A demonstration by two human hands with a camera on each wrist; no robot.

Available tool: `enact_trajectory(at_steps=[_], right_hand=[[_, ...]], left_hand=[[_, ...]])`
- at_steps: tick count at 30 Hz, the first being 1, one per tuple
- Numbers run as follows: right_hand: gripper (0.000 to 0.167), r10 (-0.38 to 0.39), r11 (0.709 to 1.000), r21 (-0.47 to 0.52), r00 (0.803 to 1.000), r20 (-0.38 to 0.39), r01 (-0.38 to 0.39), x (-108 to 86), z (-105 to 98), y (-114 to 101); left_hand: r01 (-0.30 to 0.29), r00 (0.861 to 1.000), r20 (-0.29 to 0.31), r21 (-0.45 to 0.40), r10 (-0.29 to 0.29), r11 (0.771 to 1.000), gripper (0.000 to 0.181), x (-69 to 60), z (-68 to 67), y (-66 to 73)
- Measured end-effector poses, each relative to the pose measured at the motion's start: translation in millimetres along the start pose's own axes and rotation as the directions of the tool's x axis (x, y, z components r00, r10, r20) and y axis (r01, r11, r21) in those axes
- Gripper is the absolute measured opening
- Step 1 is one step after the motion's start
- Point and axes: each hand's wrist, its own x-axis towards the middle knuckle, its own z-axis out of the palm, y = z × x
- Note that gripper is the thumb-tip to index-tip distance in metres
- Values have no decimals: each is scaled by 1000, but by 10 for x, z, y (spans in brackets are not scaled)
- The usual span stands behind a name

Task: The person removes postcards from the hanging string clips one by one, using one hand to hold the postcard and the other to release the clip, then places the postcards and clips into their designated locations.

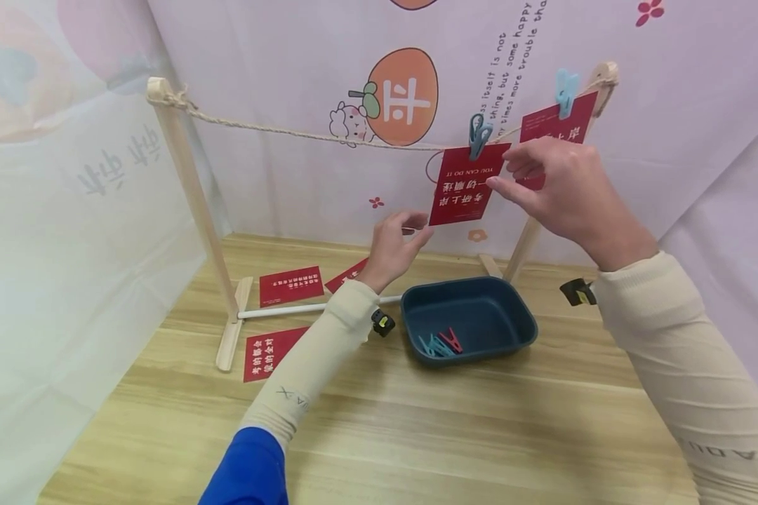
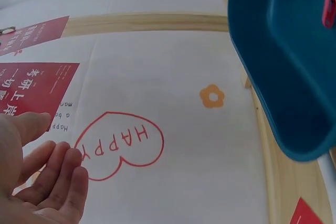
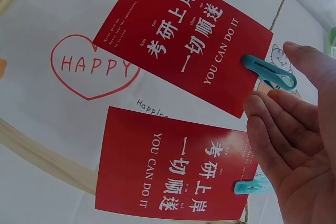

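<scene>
A red card [image 1: 470, 186] with white lettering hangs from a twine line [image 1: 303, 133], held by a dark teal clothespin [image 1: 479, 137]. My right hand [image 1: 559, 189] is beside that card's right edge, thumb and fingers apart, holding nothing; in the right wrist view the fingers [image 3: 278, 129] are close to the clothespin [image 3: 268, 72]. At the card's lower left corner is my left hand [image 1: 394, 245], loosely bent and holding nothing. Whether its thumb touches the card I cannot tell. Partly behind my right hand hangs a second red card [image 1: 552, 123] under a light blue clothespin [image 1: 566, 92].
The twine runs between two wooden posts [image 1: 192, 196]. Below stands a dark blue basin [image 1: 486, 315] with several small clothespins [image 1: 439, 345] in it. Red cards [image 1: 290, 286] lie on the wooden table [image 1: 417, 435] at left, near a white crossbar [image 1: 284, 311].
</scene>
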Motion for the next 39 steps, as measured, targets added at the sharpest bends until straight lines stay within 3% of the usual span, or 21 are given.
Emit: enact_trajectory(at_steps=[12,19,39], right_hand=[[46,15,1000,-12,1000,2,-15,106,-92,-54],[46,-1,1000,-26,1000,6,1,192,-128,-65],[52,81,995,-65,994,73,-76,437,-169,-68]], left_hand=[[20,998,-50,-59,-23,998,27,39,70,48],[26,998,-60,-47,-29,999,27,39,33,75],[-21,995,-95,-22,19,1000,22,131,-80,113]])
